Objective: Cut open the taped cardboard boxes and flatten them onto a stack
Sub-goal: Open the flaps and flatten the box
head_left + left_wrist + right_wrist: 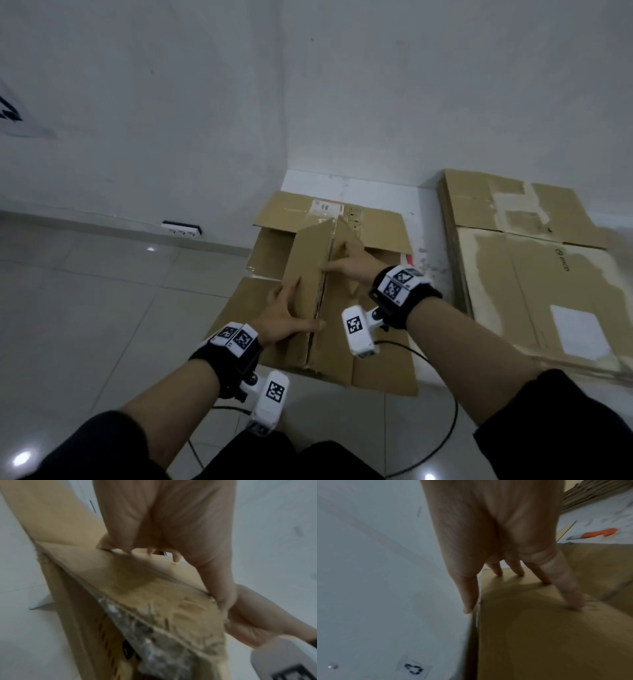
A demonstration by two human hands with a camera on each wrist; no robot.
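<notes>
Left hand, right hand pressing ridged cardboard box (fingertips blurred)

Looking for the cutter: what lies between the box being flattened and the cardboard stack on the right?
An orange knife lies on the floor between the box and the stack; only the right wrist view shows it.
</notes>
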